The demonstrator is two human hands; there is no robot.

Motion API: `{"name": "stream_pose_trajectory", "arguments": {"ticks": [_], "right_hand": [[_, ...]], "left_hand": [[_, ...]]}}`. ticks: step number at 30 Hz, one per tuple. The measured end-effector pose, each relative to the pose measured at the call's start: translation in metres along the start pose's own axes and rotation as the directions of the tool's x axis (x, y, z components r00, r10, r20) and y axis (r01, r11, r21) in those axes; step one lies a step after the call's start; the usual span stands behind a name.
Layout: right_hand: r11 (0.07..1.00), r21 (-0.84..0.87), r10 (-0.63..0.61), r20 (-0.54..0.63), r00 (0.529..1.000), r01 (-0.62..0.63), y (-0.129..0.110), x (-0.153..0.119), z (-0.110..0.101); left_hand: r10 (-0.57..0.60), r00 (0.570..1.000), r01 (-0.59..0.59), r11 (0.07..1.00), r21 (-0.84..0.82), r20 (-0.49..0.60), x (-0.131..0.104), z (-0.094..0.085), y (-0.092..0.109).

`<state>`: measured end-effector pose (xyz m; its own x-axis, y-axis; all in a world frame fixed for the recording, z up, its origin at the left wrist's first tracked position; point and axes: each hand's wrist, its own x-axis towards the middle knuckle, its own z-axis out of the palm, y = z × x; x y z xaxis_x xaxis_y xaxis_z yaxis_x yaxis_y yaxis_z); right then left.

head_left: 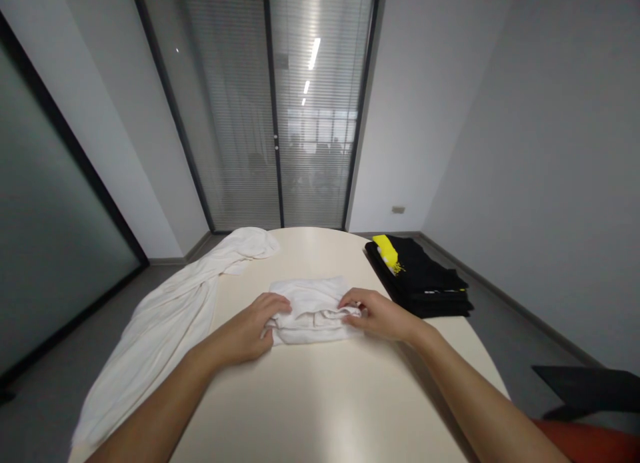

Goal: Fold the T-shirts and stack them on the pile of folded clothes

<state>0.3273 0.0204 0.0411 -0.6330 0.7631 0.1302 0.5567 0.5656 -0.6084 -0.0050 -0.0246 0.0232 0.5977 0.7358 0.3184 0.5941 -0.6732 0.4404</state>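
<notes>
White cloth (313,293), compact, oblong and wrinkled

Two hands (254,326) (381,314), two white cloths (310,295) (187,303), one table (300,396), one stack of black clothes (425,270), one chair (590,438)

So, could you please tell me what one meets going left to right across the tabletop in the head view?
Loose white cloth, left hand, folded white cloth, right hand, stack of folded black cloth.

Dim o/all, soft glare on table (300,393), strip lts (314,54) in glass (320,190), wide-angle distort. nr edges, sl. blur
</notes>
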Motion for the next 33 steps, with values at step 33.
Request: {"name": "stream_pose_trajectory", "arguments": {"ticks": [33], "right_hand": [[0.767,-0.582,-0.343,-0.017,0.939,0.27,-0.031,0.013,0.042]], "left_hand": [[-0.123,0.991,0.126,0.99,-0.061,0.053,0.001,0.002,0.006]]}}
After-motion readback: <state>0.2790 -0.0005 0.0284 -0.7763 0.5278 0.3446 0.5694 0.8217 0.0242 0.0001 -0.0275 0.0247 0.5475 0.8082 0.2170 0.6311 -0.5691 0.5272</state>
